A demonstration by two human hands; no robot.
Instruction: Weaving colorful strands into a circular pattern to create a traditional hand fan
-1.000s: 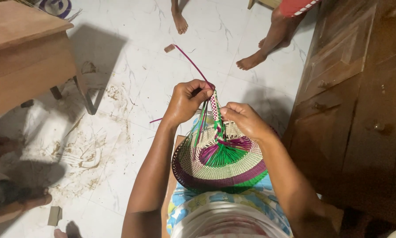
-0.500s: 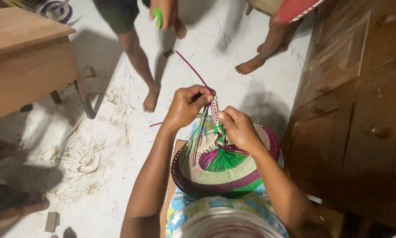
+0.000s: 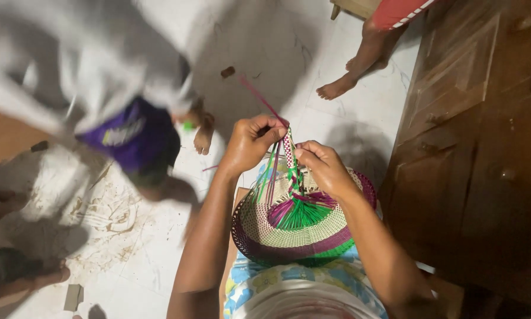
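The left hand [image 3: 251,142] has its fingers curled tight, pinching the top of the woven braid [image 3: 289,155], a narrow checked strip of pink, green and cream straw that stands up from the basket. A long purple strand [image 3: 259,97] runs out of that grip, up and away to the left over the floor. The right hand [image 3: 324,168] is closed as well, its thumb and forefinger pressed on the braid just below the other hand, so both hands meet on the same strip.

The round woven basket [image 3: 289,236] sits on the person's lap, tipped toward the head camera, cream in the middle with purple and green bands round its rim. Loose green and pink straws [image 3: 298,212] fan out from the foot of the braid inside it.

On the right a dark wooden cabinet [image 3: 472,153] stands close, its edge near the right forearm and the basket's rim. To the left the white tiled floor [image 3: 129,236] lies open, littered with straw scraps. A blurred person in a purple cap [image 3: 132,139] bends over that floor just beside the left arm. Another person's bare feet [image 3: 342,82] stand farther back, well apart from the hands.
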